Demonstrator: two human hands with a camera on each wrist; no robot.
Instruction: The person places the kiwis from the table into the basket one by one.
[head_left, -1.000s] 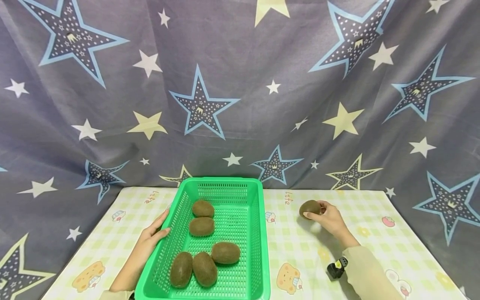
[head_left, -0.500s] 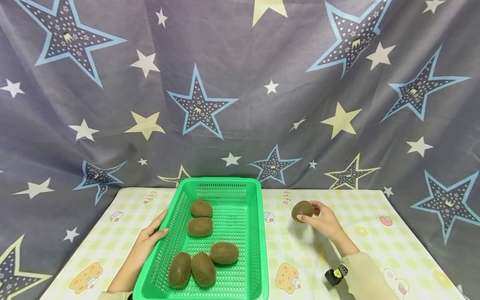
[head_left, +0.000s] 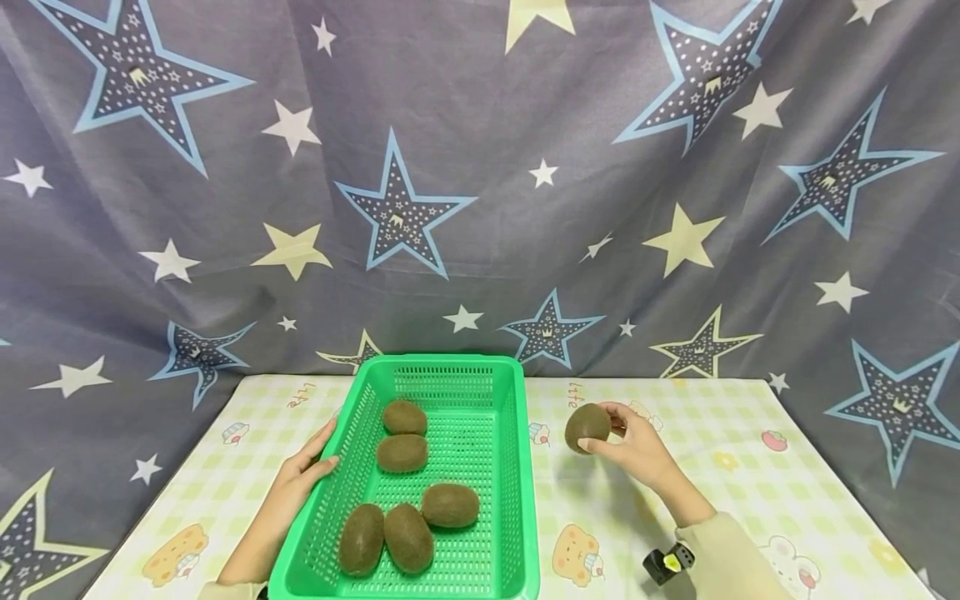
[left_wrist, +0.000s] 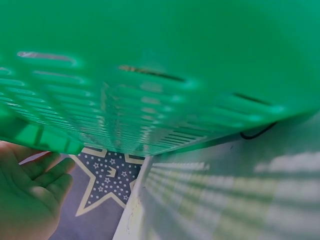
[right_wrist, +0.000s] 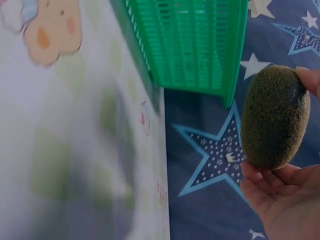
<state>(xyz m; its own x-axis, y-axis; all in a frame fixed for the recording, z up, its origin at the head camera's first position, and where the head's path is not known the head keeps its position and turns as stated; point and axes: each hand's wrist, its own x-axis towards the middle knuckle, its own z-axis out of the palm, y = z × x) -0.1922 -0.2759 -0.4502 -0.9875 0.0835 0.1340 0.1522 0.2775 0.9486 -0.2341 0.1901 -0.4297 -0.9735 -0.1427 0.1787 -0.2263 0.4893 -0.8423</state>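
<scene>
In the head view a green plastic basket (head_left: 480, 467) holds several brown kiwis (head_left: 408, 537), two towards the back and the others near the front. My left hand (head_left: 294, 482) holds the basket's left rim, thumb over the edge; in the left wrist view its fingers (left_wrist: 55, 175) lie below the rim, the thumb hidden. To the right of the basket, my right hand (head_left: 636, 443) pinches another kiwi (head_left: 587, 427) above the table. The right wrist view shows this fuzzy kiwi (right_wrist: 276, 117) between the thumb at one end and the fingertips at the other.
A table with a checked, cartoon-printed cloth (head_left: 720, 500) lies under everything. Behind it hangs a dark curtain with stars (head_left: 480, 233). The basket's right wall (head_left: 523, 475) stands between the held kiwi and those inside.
My right hand has moved left with the kiwi, closer to the basket. My left hand and the kiwis in the basket have stayed in place.
</scene>
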